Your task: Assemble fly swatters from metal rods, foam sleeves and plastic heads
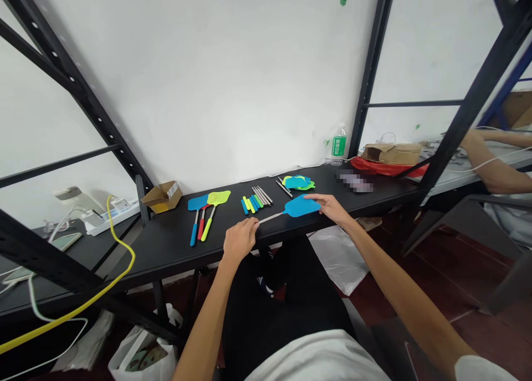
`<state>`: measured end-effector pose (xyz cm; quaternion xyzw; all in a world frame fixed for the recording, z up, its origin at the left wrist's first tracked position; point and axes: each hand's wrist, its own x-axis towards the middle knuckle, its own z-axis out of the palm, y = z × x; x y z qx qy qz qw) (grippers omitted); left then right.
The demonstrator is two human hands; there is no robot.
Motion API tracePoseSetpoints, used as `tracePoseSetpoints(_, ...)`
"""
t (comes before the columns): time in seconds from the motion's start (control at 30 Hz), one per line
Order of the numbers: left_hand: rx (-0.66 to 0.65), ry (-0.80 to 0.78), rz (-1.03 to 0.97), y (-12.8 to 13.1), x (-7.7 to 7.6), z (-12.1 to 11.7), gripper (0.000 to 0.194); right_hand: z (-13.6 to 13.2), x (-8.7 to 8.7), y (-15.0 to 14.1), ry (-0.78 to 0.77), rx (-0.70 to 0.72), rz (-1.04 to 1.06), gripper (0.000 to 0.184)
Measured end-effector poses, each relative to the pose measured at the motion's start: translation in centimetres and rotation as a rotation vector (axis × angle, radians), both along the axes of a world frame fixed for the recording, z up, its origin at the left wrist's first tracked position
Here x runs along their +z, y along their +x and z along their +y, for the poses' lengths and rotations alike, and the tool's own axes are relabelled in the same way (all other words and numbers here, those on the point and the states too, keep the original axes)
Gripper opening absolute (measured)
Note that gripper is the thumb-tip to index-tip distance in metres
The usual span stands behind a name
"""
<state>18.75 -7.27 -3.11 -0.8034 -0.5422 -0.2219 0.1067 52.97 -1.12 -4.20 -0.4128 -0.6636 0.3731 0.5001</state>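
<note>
My left hand (pixel 240 239) pinches the end of a thin metal rod (pixel 271 217) that carries a blue fly-swatter head (pixel 302 205). My right hand (pixel 331 206) grips that blue head at its right edge, just above the black table (pixel 166 242). To the left lie finished swatters (pixel 205 212) with blue, red and yellow-green handles. A row of loose blue and green handle grips (pixel 250 204) and metal rods (pixel 263 195) lies behind the held swatter. A stack of blue and yellow-green swatter heads (pixel 298 182) sits further back.
A small open cardboard box (pixel 162 196) stands at the back left, a green-labelled water bottle (pixel 339 144) at the back right, beside a red bag and carton (pixel 393 159). Another person's arm (pixel 494 165) rests on the right table. A yellow cable (pixel 120 248) crosses the left side. Black rack posts frame the bench.
</note>
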Motion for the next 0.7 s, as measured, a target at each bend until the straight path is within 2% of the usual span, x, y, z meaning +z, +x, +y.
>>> tracePoseSetpoints(0.13, -0.008, 0.001, -0.017, 0.0, 0.0, 0.0, 0.036, -0.4, 0.4, -0.1, 0.083, 0.002, -0.067, 0.031)
tracePoseSetpoints(0.37, -0.029, 0.003, -0.013, -0.3, 0.0, 0.0, 0.033, -0.8, 0.8, -0.4, 0.055, 0.035, -0.146, 0.049)
tracePoseSetpoints(0.57, -0.048, 0.001, -0.02, -0.3, 0.1, 0.0, 0.032, -0.7, 0.8, -0.6, 0.007, 0.057, -0.131, 0.047)
tracePoseSetpoints(0.63, -0.049, -0.007, -0.033, -0.3, 0.2, 0.0, 0.033, -0.9, 1.2, -0.5, -0.014, 0.049, -0.079, 0.043)
tracePoseSetpoints(0.7, -0.049, -0.024, -0.062, -0.4, 0.2, 0.0, 0.034, -1.1, 1.9, -0.2, 0.005, 0.026, -0.014, 0.048)
